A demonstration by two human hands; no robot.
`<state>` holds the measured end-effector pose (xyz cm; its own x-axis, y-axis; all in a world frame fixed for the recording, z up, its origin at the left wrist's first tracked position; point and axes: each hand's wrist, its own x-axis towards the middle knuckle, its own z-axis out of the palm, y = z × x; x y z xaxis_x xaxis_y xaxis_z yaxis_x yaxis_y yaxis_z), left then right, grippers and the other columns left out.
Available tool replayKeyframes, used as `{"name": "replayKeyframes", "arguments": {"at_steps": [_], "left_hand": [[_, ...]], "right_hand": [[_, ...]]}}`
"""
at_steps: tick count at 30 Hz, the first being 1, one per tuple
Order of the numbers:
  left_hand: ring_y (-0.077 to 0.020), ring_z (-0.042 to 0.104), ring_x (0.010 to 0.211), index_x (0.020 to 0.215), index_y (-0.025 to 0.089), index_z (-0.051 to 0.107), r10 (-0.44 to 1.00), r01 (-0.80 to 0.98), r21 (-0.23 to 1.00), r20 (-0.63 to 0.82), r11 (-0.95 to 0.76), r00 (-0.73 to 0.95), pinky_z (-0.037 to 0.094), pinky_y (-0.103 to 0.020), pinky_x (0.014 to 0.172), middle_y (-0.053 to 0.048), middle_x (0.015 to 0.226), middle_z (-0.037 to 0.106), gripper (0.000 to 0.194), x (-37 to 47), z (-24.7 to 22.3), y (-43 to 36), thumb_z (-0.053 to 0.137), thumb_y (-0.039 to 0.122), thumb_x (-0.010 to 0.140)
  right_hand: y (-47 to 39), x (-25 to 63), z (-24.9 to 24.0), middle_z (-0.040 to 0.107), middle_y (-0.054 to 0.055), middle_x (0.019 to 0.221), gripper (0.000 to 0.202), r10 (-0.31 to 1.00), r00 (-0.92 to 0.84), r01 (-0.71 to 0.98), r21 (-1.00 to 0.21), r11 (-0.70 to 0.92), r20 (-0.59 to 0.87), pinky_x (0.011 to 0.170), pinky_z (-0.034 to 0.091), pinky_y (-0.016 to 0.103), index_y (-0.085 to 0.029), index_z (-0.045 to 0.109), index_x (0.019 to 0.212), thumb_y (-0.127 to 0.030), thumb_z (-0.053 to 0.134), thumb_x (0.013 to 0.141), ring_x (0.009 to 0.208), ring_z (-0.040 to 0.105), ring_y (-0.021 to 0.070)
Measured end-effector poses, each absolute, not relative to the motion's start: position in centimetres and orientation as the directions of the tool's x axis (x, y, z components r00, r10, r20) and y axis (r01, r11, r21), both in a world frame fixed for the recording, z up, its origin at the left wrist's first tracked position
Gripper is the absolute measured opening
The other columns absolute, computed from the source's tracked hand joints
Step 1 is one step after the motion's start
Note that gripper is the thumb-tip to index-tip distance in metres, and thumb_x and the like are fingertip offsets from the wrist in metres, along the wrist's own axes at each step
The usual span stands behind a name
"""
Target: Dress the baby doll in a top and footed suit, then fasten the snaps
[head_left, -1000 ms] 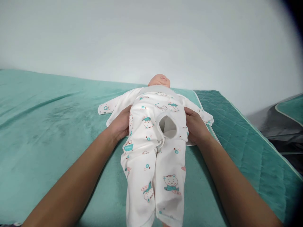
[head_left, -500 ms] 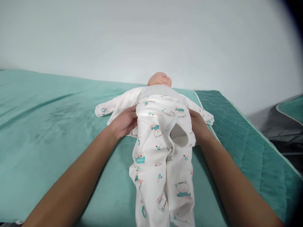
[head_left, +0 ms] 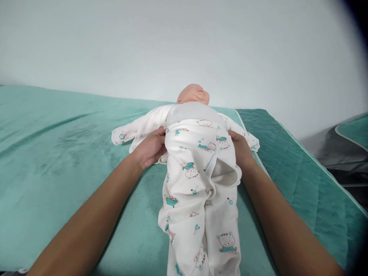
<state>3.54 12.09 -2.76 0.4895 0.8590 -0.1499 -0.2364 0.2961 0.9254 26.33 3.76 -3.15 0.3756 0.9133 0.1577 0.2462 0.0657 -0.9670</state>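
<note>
A baby doll lies on its back, its head toward the wall and its legs toward me. It wears white printed baby pants with an opening at the crotch, and a white top spread out at both sides, its sleeves stretched outward. At the left side of the waist, my left hand is closed with thumb and fingers at the pants' edge. My right hand grips the opposite side of the waist; its fingertips are hidden behind the cloth. The feet run out of view at the bottom.
A soft green cover lies under the doll. Along the right runs a darker quilted green pad. Behind stands a plain pale wall. Another green-topped surface shows at the far right.
The pants have shifted toward me and slightly right, and the crotch opening has sagged and flattened. More of the doll's head shows. Both hands stay at the waist.
</note>
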Motion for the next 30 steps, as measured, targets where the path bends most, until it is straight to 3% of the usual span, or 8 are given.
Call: {"name": "replayKeyframes", "arguments": {"at_steps": [9, 15, 23, 30], "left_hand": [[-0.0268, 0.070, 0.087, 0.100, 0.017, 0.071, 0.881, -0.171, 0.968, -0.084, 0.182, 0.466, 0.057, -0.038, 0.078, -0.006, 0.087, 0.075, 0.031, 4.1, -2.3, 11.2, 0.076, 0.019, 0.069], [-0.0287, 0.069, 0.096, 0.099, 0.018, 0.073, 0.909, -0.166, 0.981, -0.021, 0.099, 0.417, 0.055, -0.039, 0.087, -0.006, 0.093, 0.076, 0.032, 4.2, -3.0, 11.1, 0.076, 0.022, 0.068], [-0.0270, 0.070, 0.093, 0.105, 0.015, 0.070, 0.932, -0.263, 0.956, -0.031, 0.134, 0.361, 0.056, -0.039, 0.085, -0.006, 0.094, 0.075, 0.036, 4.5, -2.8, 10.9, 0.073, 0.020, 0.069], [-0.0234, 0.069, 0.085, 0.103, 0.012, 0.069, 0.934, -0.337, 0.916, -0.093, 0.215, 0.344, 0.057, -0.036, 0.079, -0.008, 0.090, 0.073, 0.033, 3.9, -3.5, 11.5, 0.070, 0.017, 0.070]], "right_hand": [[3.3, 25.9, -2.8, 0.063, 0.000, 0.067, 0.020, 0.898, 0.366, 0.334, -0.935, 0.117, 0.243, 0.064, 0.044, 0.031, -0.022, 0.064, 0.065, -0.040, 0.066, 0.074, 0.072, 0.054, 0.0204], [3.5, 26.7, -3.7, 0.059, -0.001, 0.066, 0.022, 0.892, 0.362, 0.380, -0.917, 0.124, 0.271, 0.062, 0.039, 0.029, -0.022, 0.060, 0.064, -0.037, 0.060, 0.079, 0.067, 0.048, 0.0168], [3.8, 26.6, -4.0, 0.062, 0.000, 0.070, 0.021, 0.888, 0.392, 0.347, -0.933, 0.100, 0.241, 0.064, 0.040, 0.029, -0.021, 0.065, 0.070, -0.039, 0.056, 0.078, 0.070, 0.052, 0.0177], [3.8, 27.0, -4.9, 0.067, -0.001, 0.077, 0.017, 0.890, 0.398, 0.326, -0.941, 0.089, 0.222, 0.066, 0.042, 0.028, -0.020, 0.070, 0.079, -0.024, 0.053, 0.075, 0.073, 0.054, 0.0162]]}}
